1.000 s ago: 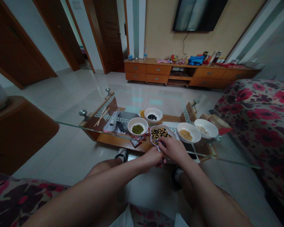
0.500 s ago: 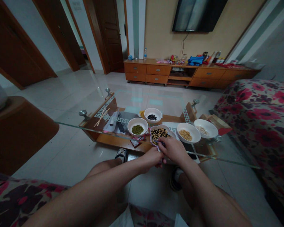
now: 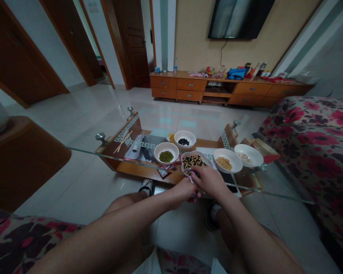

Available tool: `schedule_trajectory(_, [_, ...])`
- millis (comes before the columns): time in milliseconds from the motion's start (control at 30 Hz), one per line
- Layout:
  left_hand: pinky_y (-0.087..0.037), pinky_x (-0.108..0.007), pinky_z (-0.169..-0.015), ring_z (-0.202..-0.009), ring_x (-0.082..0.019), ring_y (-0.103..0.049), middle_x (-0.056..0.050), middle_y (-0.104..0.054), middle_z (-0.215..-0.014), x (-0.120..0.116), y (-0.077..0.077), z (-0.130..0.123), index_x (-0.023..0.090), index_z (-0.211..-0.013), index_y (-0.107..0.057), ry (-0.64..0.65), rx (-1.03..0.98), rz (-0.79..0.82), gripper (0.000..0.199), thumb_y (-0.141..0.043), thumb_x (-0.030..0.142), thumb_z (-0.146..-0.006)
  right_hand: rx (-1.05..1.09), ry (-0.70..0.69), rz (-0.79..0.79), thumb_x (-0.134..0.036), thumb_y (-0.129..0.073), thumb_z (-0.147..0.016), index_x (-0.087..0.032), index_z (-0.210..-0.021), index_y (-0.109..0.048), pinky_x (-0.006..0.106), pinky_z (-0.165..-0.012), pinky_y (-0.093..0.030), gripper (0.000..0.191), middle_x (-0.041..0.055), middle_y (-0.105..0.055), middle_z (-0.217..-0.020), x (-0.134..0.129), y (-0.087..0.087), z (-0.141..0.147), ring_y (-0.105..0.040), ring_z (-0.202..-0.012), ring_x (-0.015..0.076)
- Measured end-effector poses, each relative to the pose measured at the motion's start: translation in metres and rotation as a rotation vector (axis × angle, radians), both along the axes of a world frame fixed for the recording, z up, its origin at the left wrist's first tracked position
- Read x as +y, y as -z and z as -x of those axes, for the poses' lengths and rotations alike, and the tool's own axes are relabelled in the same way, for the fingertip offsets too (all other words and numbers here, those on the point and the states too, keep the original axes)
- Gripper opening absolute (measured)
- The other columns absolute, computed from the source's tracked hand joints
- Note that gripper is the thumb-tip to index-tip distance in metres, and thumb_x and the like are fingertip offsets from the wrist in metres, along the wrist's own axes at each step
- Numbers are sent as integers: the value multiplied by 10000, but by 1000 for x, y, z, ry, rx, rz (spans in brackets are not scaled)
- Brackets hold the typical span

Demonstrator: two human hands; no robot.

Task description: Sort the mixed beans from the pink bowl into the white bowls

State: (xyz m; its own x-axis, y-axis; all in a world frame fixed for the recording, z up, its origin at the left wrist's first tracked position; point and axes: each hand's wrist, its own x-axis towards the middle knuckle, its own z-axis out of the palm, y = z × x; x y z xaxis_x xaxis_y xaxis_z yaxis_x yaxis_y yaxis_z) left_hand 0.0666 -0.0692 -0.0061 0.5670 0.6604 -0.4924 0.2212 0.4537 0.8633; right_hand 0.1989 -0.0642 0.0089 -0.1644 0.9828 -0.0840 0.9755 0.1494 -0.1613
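Mixed beans [image 3: 191, 161], black and yellow, fill a lobed white bowl [image 3: 202, 155] at the near edge of the glass-topped worktop [image 3: 117, 153]. The left hand [image 3: 183, 192] and the right hand [image 3: 208, 182] are together at the front of this bowl, touching each other. The right hand's fingers [image 3: 196, 173] lie over the near edge of the beans, while the left hand is curled just below the rim. Whether either hand grips the bowl, I cannot tell.

Around it stand four round white bowls: mung beans [image 3: 166, 156] to the left, black beans [image 3: 183, 141] behind, soybeans [image 3: 224, 163] just to the right, and a pale food [image 3: 245, 157] beyond those. Whether they rest on the glass or the wooden shelf [image 3: 143, 171] below it, I cannot tell. Chopsticks [image 3: 121, 140] lie further left, and a floral sofa [image 3: 308, 125] runs along the right.
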Motion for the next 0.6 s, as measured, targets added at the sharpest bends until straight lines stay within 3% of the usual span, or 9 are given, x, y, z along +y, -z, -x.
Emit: schedule_trajectory(600, [-278,-220,-424,-404,-78,-404,26,-503,-550,0,1,0,167,-682,-512,-5,-5,23,132,-414,86,-719,-18,1,-3,-388,-412,-943,-246,-1024,-682,269,-646,-365,315,52,-717,-929,0,0,0,-649,-866,195])
